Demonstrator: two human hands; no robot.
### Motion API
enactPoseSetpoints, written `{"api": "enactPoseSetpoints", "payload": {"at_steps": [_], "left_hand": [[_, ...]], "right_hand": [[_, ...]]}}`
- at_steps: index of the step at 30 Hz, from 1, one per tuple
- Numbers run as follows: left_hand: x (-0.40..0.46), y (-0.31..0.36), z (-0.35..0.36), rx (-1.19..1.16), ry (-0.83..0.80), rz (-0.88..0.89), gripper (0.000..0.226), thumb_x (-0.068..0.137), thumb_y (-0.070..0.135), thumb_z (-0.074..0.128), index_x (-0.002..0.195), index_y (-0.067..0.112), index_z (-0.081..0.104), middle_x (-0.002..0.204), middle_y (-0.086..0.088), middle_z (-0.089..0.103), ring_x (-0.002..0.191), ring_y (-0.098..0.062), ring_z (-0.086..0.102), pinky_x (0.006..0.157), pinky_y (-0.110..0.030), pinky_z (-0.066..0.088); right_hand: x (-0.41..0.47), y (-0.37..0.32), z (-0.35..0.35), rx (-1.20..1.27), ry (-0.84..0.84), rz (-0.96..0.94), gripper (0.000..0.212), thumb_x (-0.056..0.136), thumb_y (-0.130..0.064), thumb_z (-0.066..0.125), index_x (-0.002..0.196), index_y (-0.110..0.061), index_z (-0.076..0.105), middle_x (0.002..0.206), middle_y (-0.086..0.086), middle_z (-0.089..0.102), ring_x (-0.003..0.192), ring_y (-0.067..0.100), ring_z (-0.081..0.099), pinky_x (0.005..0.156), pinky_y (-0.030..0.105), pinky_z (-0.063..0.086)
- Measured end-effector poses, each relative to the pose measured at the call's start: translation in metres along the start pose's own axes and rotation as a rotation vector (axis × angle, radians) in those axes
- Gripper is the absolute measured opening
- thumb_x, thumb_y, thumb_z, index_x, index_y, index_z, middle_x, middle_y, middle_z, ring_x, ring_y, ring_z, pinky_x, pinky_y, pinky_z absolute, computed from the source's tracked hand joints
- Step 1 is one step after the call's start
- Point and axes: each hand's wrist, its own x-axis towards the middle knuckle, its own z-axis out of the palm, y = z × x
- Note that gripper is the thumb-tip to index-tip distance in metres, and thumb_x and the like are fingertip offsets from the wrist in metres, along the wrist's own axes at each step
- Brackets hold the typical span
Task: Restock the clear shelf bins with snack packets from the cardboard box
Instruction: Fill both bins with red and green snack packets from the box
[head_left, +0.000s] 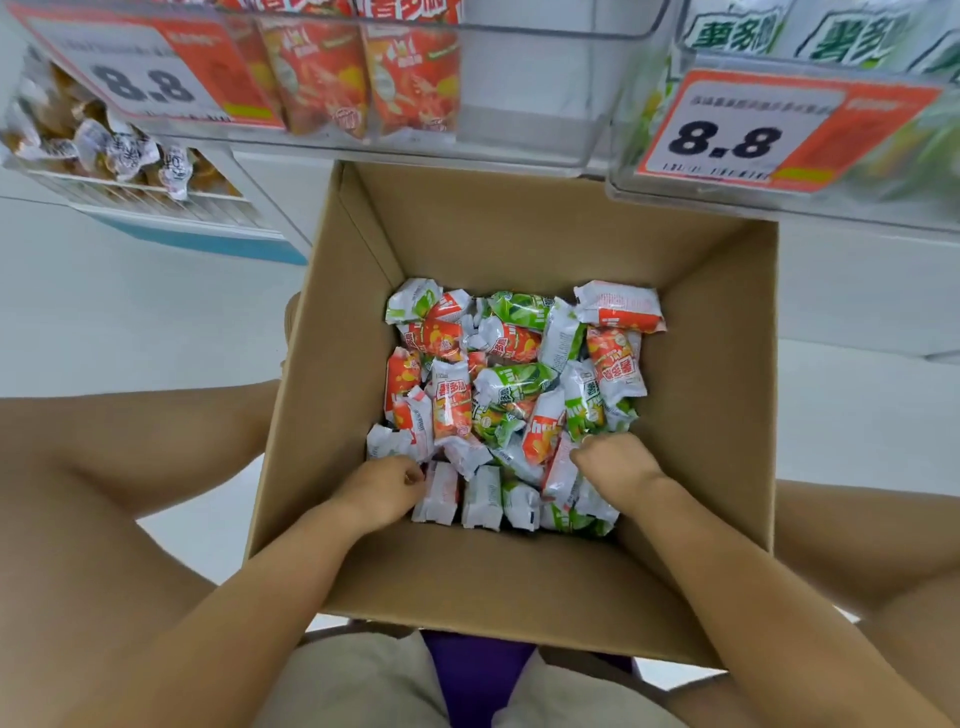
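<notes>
Both hands are reached down into the open cardboard box (717, 364), knuckles toward the camera. The left hand (384, 486) is seen with fingers curled under at the near-left edge of the heap of snack packets (511, 395); its fingertips are hidden, resting against a white packet (439, 491), and whether that packet is actually gripped cannot be told. The right hand (615, 462) is likewise curled, fingers bent down among the packets at the near-right of the heap; contact with the packets is evident, but a firm hold cannot be confirmed.

The packets are found loose on the box floor, orange-red and green mixed, with no common direction: several along the near wall stand roughly upright with long axes running away from the viewer, others lie crosswise or tilted. The box is positioned on the floor between the person's knees, mouth upward, directly below the shelf.

Both forearms are extended forward and downward over the near wall of the box, converging slightly, wrists bent down.

Above, a clear shelf bin (519, 145) holding upright orange-red packets is noted at upper left, and a second clear bin (649, 197) with green packets at upper right. Each carries a price tag reading 8.8 (727, 140).
</notes>
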Motion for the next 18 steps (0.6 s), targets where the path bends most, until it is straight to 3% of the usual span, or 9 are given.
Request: {"api": "enactPoseSetpoints", "payload": {"at_steps": [3, 5, 7, 9, 11, 14, 16, 18], "left_hand": [[-0.002, 0.020, -0.003, -0.199, 0.085, 0.104, 0.027, 0.095, 0.023, 0.055, 0.121, 0.022, 0.058, 0.117, 0.003, 0.061, 0.107, -0.015, 0.057, 0.085, -0.024, 0.048], [-0.008, 0.037, -0.007, -0.340, 0.080, 0.212, 0.049, 0.088, 0.023, 0.067, 0.133, 0.023, 0.047, 0.127, 0.008, 0.051, 0.120, -0.010, 0.048, 0.090, -0.021, 0.043], [-0.013, 0.052, -0.010, -0.349, 0.030, 0.321, 0.080, 0.079, 0.029, 0.077, 0.146, 0.027, 0.032, 0.135, 0.014, 0.037, 0.127, -0.003, 0.034, 0.103, -0.022, 0.032], [-0.020, 0.063, -0.011, -0.363, 0.015, 0.372, 0.089, 0.076, 0.032, 0.080, 0.148, 0.027, 0.027, 0.135, 0.016, 0.036, 0.128, -0.003, 0.033, 0.104, -0.022, 0.030], [-0.023, 0.068, -0.014, -0.514, -0.011, 0.333, 0.074, 0.077, 0.028, 0.080, 0.139, 0.022, 0.039, 0.129, 0.012, 0.049, 0.120, -0.007, 0.047, 0.094, -0.019, 0.039], [-0.027, 0.069, -0.014, -0.738, 0.034, 0.308, 0.051, 0.077, 0.027, 0.080, 0.120, 0.018, 0.056, 0.113, -0.001, 0.067, 0.106, -0.015, 0.063, 0.090, -0.026, 0.048], [-0.028, 0.072, -0.014, -0.809, 0.181, 0.246, 0.052, 0.075, 0.030, 0.081, 0.114, 0.020, 0.049, 0.105, 0.004, 0.066, 0.101, -0.014, 0.063, 0.086, -0.029, 0.050], [-0.030, 0.078, -0.014, -0.886, 0.244, 0.215, 0.059, 0.074, 0.017, 0.081, 0.114, 0.022, 0.038, 0.104, 0.006, 0.061, 0.099, -0.012, 0.061, 0.075, -0.021, 0.048]], "right_hand": [[-0.001, 0.000, -0.031, 0.321, 0.153, 0.066, 0.017, 0.093, -0.011, 0.053, 0.106, -0.017, 0.061, 0.107, 0.004, 0.064, 0.093, 0.023, 0.062, 0.067, 0.030, 0.044], [-0.003, 0.000, -0.053, 0.683, 0.234, 0.065, 0.006, 0.091, -0.024, 0.062, 0.095, -0.023, 0.066, 0.101, -0.001, 0.068, 0.090, 0.019, 0.063, 0.073, 0.031, 0.050], [-0.009, -0.003, -0.073, 1.077, 0.262, 0.011, 0.004, 0.085, -0.025, 0.072, 0.084, -0.024, 0.068, 0.090, -0.006, 0.069, 0.084, 0.016, 0.065, 0.078, 0.034, 0.053], [-0.017, -0.006, -0.090, 1.364, 0.287, -0.052, 0.009, 0.081, -0.021, 0.076, 0.077, -0.024, 0.069, 0.080, -0.008, 0.069, 0.077, 0.021, 0.066, 0.077, 0.040, 0.054], [-0.023, -0.010, -0.100, 1.462, 0.344, -0.070, 0.008, 0.081, -0.020, 0.076, 0.077, -0.025, 0.070, 0.080, -0.004, 0.070, 0.078, 0.025, 0.067, 0.077, 0.043, 0.055], [-0.027, -0.022, -0.106, 1.541, 0.499, 0.006, 0.010, 0.083, -0.019, 0.074, 0.085, -0.027, 0.068, 0.088, -0.007, 0.069, 0.081, 0.009, 0.066, 0.081, 0.031, 0.054], [-0.030, -0.031, -0.110, 1.601, 0.563, 0.062, 0.016, 0.084, -0.026, 0.072, 0.097, -0.032, 0.065, 0.099, -0.009, 0.068, 0.090, 0.006, 0.065, 0.081, 0.023, 0.052], [-0.033, -0.042, -0.113, 1.647, 0.502, 0.074, 0.028, 0.084, -0.034, 0.071, 0.111, -0.031, 0.062, 0.104, -0.010, 0.067, 0.095, 0.007, 0.064, 0.082, 0.021, 0.050]]}}
